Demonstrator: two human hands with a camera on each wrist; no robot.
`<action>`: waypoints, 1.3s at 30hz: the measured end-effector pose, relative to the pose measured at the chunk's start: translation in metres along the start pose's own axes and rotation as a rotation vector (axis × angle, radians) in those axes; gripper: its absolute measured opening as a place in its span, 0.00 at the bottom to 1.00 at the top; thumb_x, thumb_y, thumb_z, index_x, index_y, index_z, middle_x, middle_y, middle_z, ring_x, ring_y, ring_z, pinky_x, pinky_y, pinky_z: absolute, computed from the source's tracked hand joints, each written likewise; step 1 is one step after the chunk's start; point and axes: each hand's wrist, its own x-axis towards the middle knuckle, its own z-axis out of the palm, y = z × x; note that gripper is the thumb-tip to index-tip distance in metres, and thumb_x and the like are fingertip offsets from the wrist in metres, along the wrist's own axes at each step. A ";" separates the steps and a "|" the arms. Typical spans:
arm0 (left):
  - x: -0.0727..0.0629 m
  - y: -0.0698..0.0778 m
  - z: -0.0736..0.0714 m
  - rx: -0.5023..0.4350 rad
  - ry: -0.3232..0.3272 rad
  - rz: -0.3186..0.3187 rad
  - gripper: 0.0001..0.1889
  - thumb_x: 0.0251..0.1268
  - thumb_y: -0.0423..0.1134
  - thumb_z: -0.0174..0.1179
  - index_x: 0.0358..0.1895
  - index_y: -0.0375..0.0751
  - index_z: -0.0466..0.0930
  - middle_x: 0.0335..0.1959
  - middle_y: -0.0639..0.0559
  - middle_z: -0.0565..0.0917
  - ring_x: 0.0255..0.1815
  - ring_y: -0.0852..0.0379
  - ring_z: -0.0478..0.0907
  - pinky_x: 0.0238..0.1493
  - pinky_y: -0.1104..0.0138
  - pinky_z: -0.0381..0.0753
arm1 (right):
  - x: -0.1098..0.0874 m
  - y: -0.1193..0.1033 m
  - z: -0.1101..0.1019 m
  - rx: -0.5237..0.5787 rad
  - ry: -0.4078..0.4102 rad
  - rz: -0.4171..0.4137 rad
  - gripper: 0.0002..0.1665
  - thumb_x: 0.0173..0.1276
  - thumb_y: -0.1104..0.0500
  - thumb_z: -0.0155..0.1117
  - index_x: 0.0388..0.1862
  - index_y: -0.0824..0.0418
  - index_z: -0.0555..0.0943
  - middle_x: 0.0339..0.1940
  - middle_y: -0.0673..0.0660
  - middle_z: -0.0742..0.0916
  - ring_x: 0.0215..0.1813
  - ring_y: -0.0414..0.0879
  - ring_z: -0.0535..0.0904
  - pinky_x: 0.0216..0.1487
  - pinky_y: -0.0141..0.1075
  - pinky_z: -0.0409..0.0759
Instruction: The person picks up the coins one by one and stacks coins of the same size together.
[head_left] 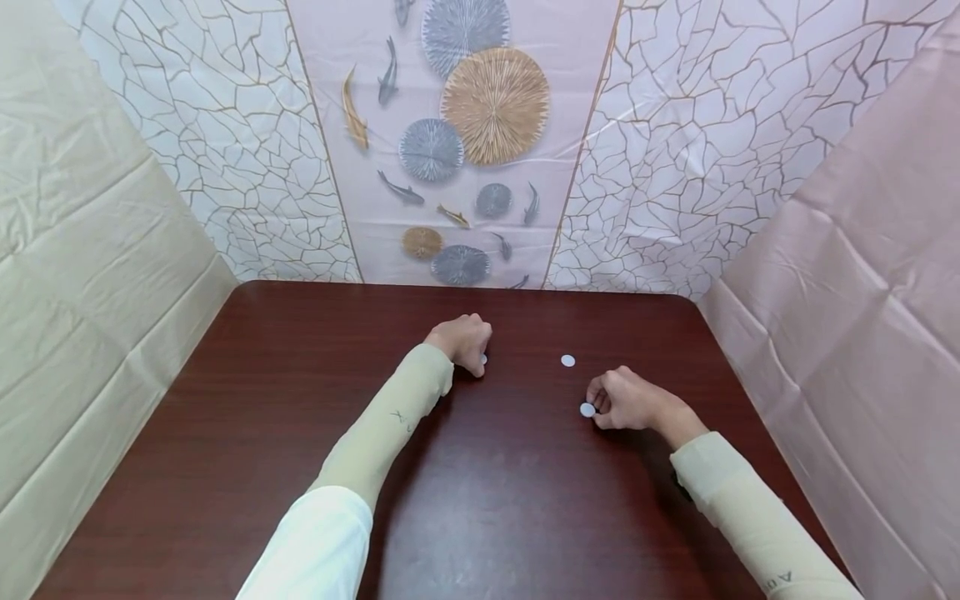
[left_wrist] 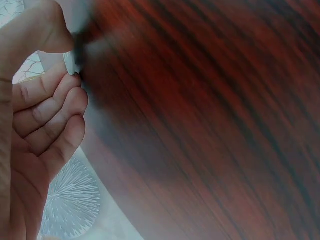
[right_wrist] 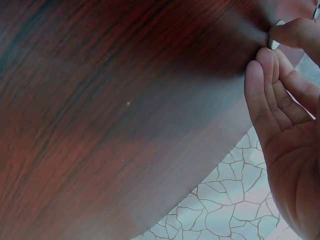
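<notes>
Over the far middle of the dark red wooden table, my left hand (head_left: 463, 340) pinches a small white disc (left_wrist: 70, 63) between thumb and fingertips. Most of that disc is hidden by the fingers in the head view. Further right and a little nearer, my right hand (head_left: 628, 400) holds a second white disc (head_left: 587, 410) at its edge, thumb against fingers. Seen from the right wrist, this disc (right_wrist: 275, 36) is tilted nearly edge-on, close to the tabletop. A third white disc (head_left: 567, 361) lies flat on the table, just beyond the right hand, with neither hand on it.
The table (head_left: 247, 450) has a glossy wood-grain top with rounded far corners. A patterned cloth (head_left: 465, 200) hangs behind its far edge. Plain cloth walls, cream (head_left: 97, 275) at left and pinkish (head_left: 847, 275) at right, stand along the sides.
</notes>
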 end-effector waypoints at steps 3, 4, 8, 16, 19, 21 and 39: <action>-0.003 0.000 0.000 -0.006 0.007 0.012 0.09 0.58 0.42 0.69 0.23 0.49 0.81 0.23 0.56 0.83 0.24 0.58 0.80 0.27 0.66 0.76 | 0.001 0.000 0.000 -0.011 -0.004 0.003 0.10 0.58 0.63 0.79 0.37 0.59 0.86 0.32 0.49 0.89 0.34 0.37 0.83 0.38 0.31 0.84; -0.004 0.000 -0.001 -0.014 0.011 0.016 0.08 0.58 0.42 0.69 0.24 0.49 0.81 0.23 0.56 0.83 0.25 0.58 0.80 0.28 0.66 0.76 | 0.001 -0.001 0.000 -0.014 -0.002 0.008 0.10 0.59 0.62 0.79 0.37 0.58 0.86 0.32 0.48 0.89 0.34 0.37 0.83 0.38 0.31 0.84; -0.010 0.000 -0.005 -0.052 0.033 0.042 0.07 0.59 0.42 0.68 0.25 0.49 0.82 0.23 0.56 0.83 0.25 0.58 0.80 0.29 0.67 0.76 | 0.003 -0.001 -0.002 -0.021 -0.001 0.007 0.10 0.60 0.62 0.79 0.38 0.59 0.86 0.33 0.49 0.89 0.34 0.37 0.84 0.39 0.32 0.85; -0.018 0.009 -0.008 -0.057 0.065 0.115 0.07 0.55 0.41 0.68 0.23 0.49 0.82 0.20 0.57 0.82 0.21 0.60 0.75 0.27 0.68 0.73 | 0.004 -0.001 -0.004 -0.024 -0.011 0.003 0.10 0.60 0.62 0.78 0.38 0.60 0.86 0.34 0.50 0.89 0.35 0.37 0.84 0.39 0.32 0.85; -0.021 0.014 -0.008 -0.044 0.076 0.132 0.07 0.53 0.42 0.68 0.22 0.50 0.81 0.19 0.59 0.82 0.20 0.61 0.75 0.26 0.69 0.73 | 0.003 -0.002 -0.003 -0.027 -0.002 -0.004 0.10 0.59 0.62 0.78 0.38 0.60 0.86 0.34 0.50 0.89 0.35 0.36 0.84 0.38 0.31 0.84; -0.024 0.018 -0.007 -0.044 0.076 0.140 0.07 0.53 0.41 0.68 0.21 0.49 0.82 0.19 0.58 0.82 0.20 0.61 0.75 0.26 0.69 0.72 | 0.003 -0.002 -0.003 -0.024 0.001 -0.008 0.10 0.59 0.62 0.78 0.39 0.61 0.86 0.34 0.50 0.89 0.35 0.37 0.84 0.38 0.31 0.84; -0.062 0.045 0.012 -0.033 0.093 0.109 0.11 0.56 0.42 0.68 0.19 0.50 0.78 0.18 0.60 0.79 0.18 0.62 0.72 0.25 0.72 0.70 | 0.003 0.004 0.003 -0.007 0.021 -0.024 0.11 0.58 0.63 0.78 0.39 0.60 0.86 0.34 0.50 0.89 0.36 0.38 0.85 0.39 0.31 0.84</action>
